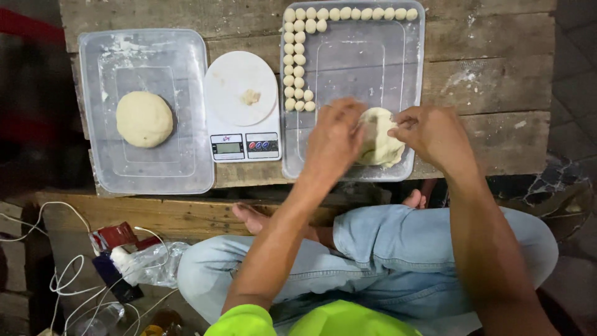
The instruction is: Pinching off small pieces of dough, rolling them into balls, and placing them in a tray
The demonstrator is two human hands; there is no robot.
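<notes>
Both hands work a lump of dough over a clear tray.

The left hand [334,138] and right hand [433,134] are each closed on the dough [379,146], pinching it at the tray's [415,74] near edge. Small dough balls [298,59] line the tray's far and left edges. A scale [242,106] stands beside it, mid-table [491,74]; a second tray [93,124] with a round dough ball [144,119] sits at the left end.
</notes>
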